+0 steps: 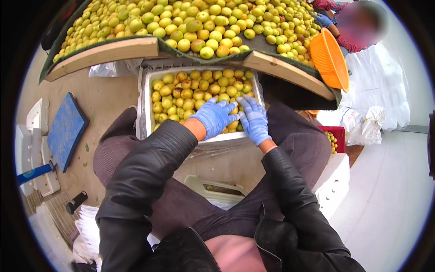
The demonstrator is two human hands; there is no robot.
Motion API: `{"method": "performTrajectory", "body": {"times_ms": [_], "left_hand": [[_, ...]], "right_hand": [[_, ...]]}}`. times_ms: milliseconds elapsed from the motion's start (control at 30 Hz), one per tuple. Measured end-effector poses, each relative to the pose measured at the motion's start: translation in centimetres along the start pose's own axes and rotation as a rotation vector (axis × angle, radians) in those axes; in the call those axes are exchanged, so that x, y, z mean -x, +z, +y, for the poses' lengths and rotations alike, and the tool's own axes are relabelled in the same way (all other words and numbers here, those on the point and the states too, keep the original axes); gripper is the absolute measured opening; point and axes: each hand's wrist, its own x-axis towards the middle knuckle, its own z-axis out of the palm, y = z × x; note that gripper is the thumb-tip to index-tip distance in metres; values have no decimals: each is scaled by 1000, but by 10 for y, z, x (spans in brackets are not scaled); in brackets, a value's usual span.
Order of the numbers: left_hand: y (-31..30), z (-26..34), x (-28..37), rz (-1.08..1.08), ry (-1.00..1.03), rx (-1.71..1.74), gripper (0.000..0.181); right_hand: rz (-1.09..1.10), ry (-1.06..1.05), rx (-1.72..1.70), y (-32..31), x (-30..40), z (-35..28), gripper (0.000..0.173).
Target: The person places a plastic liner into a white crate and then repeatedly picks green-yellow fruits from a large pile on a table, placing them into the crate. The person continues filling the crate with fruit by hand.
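Observation:
A white foam box [148,102] full of yellow-green jujubes [185,93], some with brown patches, stands between my knees. Both my hands wear blue gloves. My left hand [214,117] lies palm down on the fruit near the box's front side, its fingers spread. Beside it, my right hand [253,119] rests over the right front corner with its fingers stretched forward on the fruit and near the rim. The fingertips of the two hands almost meet. Neither hand visibly grips a fruit, though the palms are hidden.
Beyond the box, a sorting table with a wooden edge [105,56] and dark cloth bears heaped jujubes [193,25]. An orange basket [329,59] leans at its right corner, near another person's gloved hand [323,20]. A blue platform scale [68,131] stands left; a red crate [340,139] sits right.

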Motion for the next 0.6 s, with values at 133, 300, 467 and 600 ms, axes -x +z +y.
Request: {"method": "performTrajectory", "body": {"times_ms": [133,300,467,600], "left_hand": [[-5,-2,-10,-46,-28,48,56],[-31,4,-9,-131,-53,11,49],[-54,-9,6,-53,-139,34,41],[-62,-24,16,-44,-200,24,37]], "right_hand": [[-73,-35,36,-5,1,7,49],[-190,14,72,-13,2,2,60],[159,38,-503,-57,-40,-21,38],[284,-166,-476,-121,-127,-45,30]]}}
